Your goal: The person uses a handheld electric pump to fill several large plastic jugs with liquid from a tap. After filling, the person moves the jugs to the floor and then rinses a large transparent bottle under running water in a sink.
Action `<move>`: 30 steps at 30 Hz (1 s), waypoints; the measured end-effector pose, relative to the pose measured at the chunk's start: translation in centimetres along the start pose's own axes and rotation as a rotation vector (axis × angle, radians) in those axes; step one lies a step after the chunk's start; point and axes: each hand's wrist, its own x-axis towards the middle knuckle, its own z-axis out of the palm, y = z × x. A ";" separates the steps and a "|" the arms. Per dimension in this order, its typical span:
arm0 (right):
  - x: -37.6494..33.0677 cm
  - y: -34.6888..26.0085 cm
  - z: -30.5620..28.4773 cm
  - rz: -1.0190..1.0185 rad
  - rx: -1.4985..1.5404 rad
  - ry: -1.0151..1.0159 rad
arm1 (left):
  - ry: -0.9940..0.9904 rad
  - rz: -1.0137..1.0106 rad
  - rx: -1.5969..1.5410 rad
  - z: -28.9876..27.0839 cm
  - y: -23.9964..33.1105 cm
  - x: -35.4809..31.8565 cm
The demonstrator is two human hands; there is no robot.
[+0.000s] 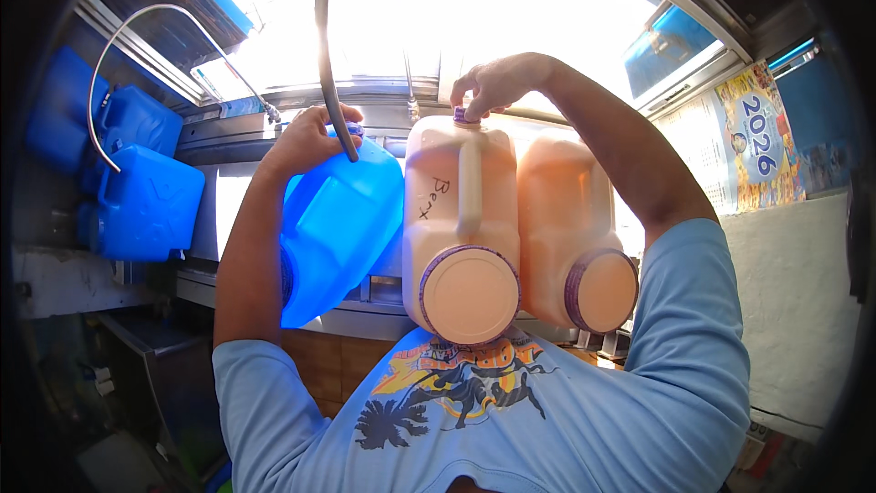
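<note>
Three large water jugs stand side by side in front of me. The blue translucent jug [342,210] is on the left and leans. My left hand [312,139] is closed around its top, beside the cap; a dark hose partly covers the fingers. In the middle, a clear jug [433,164] has handwriting on its side, a long handle and a big round lid [470,296] low on its front. The fingers of my right hand [497,87] pinch the small purple cap [466,116] on its neck. Another clear jug [557,192] is to its right, partly behind my right forearm.
The dark hose [324,36] hangs down from above, by the blue jug. A thin curved metal pipe [146,9] arches at the left over several blue containers [151,201]. Bright windows lie beyond the metal ledge [383,91]. A calendar [757,137] hangs at the right wall.
</note>
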 end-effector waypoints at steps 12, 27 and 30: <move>-0.4 0.6 1.6 0.053 0.022 0.002 | -0.030 -0.011 0.045 0.2 -0.8 0.3; -10.2 14.4 3.1 0.525 0.037 0.003 | -0.080 0.242 0.449 8.5 10.1 -7.7; -10.9 14.0 3.4 0.357 0.099 0.019 | -0.071 0.170 0.298 11.0 11.5 -9.3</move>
